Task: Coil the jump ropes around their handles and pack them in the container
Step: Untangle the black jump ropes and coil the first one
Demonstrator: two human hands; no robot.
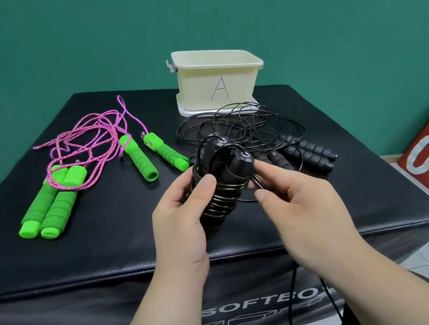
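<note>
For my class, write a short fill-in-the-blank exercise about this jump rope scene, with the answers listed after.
1. The container is marked with the letter ____.
2. The foam handles on the pink ropes are coloured ____.
3. The left hand grips two wrapped handles while the right hand pinches a cord coloured ____.
Answers: A; green; black.

The black soft box (83, 261) bears green-handled pink ropes (138, 159), loose black ropes (310, 152) and a cream container (220, 82).
</note>
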